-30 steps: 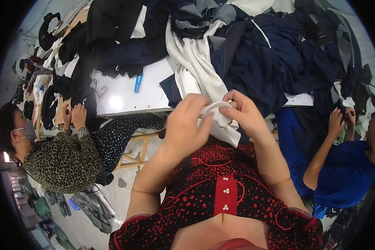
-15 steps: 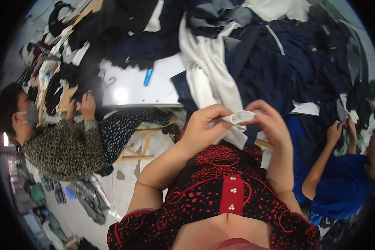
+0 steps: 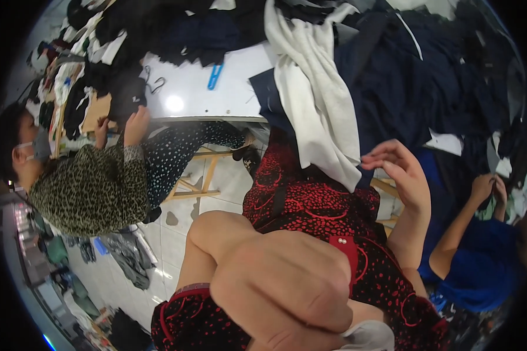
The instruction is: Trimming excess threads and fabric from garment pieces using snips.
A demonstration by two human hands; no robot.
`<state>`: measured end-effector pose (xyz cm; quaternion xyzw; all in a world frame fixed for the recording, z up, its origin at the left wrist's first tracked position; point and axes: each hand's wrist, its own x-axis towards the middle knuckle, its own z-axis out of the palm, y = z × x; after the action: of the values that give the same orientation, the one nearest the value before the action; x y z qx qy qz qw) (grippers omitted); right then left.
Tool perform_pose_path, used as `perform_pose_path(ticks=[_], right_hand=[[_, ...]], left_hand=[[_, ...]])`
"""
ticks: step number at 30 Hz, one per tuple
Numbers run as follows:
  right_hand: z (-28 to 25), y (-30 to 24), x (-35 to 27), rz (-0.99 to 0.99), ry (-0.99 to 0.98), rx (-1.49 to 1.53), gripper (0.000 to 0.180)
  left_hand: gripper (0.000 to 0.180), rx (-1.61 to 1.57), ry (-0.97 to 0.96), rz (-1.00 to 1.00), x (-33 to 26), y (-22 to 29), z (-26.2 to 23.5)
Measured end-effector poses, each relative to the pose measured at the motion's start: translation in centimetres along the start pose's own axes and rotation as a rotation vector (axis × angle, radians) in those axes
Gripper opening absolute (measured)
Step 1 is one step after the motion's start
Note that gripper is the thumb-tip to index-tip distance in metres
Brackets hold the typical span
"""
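Observation:
A long strip of white knit-like cloth runs from the table down over the edge, its loose end on my lap. At that end's right edge lie the fingertips of my right hand, loosely bent, the thumb apart from them. My left hand is raised close to my chest, large in view, its fingers curled closed. Something white shows beside its fingers, cut off by the lower edge; what it is, and whether the hand grips it, I cannot make out.
Dark navy cloth is heaped on the white table, where blue thread snips lie. A person in a patterned top sits at left by a wooden stool. Another in blue works at right.
My left hand has left the white cloth and come up close to my chest. The cloth's folded end has dropped open on my lap. My right hand has shifted slightly right.

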<state>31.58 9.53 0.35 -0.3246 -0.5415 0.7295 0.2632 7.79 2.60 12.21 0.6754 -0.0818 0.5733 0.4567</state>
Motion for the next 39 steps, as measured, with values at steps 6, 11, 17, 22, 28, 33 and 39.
perform_pose_path(ticks=[6,11,17,22,28,33,39], right_hand=[[0.5,-0.3,0.7,-0.021,0.007,-0.087,0.020],[-1.0,-1.0,0.2,-0.131,0.100,-0.039,0.020],[-5.4,1.8,0.4,-0.109,0.301,0.167,0.020],[-7.3,5.1,2.6,-0.058,0.357,0.279,0.020],[-4.8,3.7,2.5,-0.051,0.310,0.211,0.018],[-2.3,2.5,1.5,-0.040,0.094,0.109,0.024],[-0.9,0.7,0.6,-0.025,0.009,-0.157,0.027]], left_hand=[[0.008,0.194,-0.096,0.018,0.8,-1.0,-0.5],[0.026,0.450,-0.181,-0.052,-2.9,1.1,1.1],[0.024,-0.446,-0.153,-0.538,-2.7,-5.1,2.1],[0.009,-0.397,0.011,-0.315,-2.3,-1.5,3.2],[0.023,-0.168,-0.030,-0.304,-5.0,1.5,1.4],[0.025,-0.390,-0.097,-0.330,-7.5,1.4,0.2],[0.024,-0.227,0.115,-0.390,-5.4,-1.0,1.8]])
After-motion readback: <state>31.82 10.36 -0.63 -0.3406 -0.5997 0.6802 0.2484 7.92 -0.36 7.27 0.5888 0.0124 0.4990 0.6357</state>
